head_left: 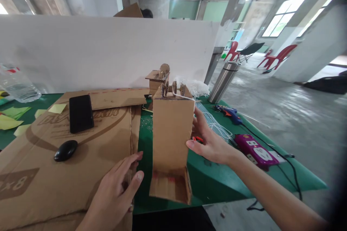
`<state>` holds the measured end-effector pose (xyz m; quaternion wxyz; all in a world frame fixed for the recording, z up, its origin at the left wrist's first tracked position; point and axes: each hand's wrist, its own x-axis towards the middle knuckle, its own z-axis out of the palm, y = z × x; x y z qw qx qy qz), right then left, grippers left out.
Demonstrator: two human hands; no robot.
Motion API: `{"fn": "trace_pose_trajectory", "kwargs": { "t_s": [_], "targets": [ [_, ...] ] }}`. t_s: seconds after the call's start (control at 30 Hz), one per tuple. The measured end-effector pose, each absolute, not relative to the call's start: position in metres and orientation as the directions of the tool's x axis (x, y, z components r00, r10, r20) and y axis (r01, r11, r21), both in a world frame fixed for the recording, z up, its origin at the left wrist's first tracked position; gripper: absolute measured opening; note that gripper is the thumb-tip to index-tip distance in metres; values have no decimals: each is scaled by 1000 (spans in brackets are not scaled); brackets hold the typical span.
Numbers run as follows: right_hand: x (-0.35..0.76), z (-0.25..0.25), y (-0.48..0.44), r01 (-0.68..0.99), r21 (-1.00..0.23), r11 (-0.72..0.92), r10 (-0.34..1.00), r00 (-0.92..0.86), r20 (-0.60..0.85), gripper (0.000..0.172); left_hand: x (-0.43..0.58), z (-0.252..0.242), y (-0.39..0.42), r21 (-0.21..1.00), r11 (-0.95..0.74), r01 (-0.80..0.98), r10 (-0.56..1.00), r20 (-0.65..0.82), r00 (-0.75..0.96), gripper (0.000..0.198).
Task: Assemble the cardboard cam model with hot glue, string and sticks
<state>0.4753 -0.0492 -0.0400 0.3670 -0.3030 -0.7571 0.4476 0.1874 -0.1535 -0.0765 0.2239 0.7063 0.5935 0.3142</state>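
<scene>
A tall cardboard box model (pixel 170 140) stands upright on the green table, with small cardboard wheels (pixel 173 88) on an axle at its top and a folded flap at its base. My right hand (pixel 210 140) rests against the box's right side, fingers stretched out beside it. My left hand (pixel 119 184) lies open on the edge of a large flat cardboard sheet (pixel 54 166), just left of the box and apart from it. White string (pixel 214 124) runs from the box top down behind my right hand.
On the cardboard sheet lie a black phone (pixel 80 113) and a black oval object (pixel 65 150). A blue glue gun (pixel 229 112), a purple power strip (pixel 255 149), a steel flask (pixel 225 81) and a second cardboard model (pixel 158 77) are on the right and behind. A white partition (pixel 94 50) closes the back.
</scene>
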Motion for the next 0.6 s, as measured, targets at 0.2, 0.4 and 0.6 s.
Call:
{"fn": "trace_pose_trajectory", "kwargs": {
  "t_s": [0.2, 0.4, 0.6],
  "targets": [
    [470, -54, -41, 155, -832, 533, 759, -522, 389, 102, 189, -73, -151, 602, -236, 763, 971, 185, 154, 38],
    [465, -50, -36, 80, -895, 439, 741, -596, 311, 101, 190, -74, -151, 606, -223, 764, 974, 162, 155, 35],
    [475, -55, -36, 44, -909, 415, 730, -612, 304, 102, 190, -74, -152, 533, -262, 805, 965, 169, 202, 31]
  ]
}}
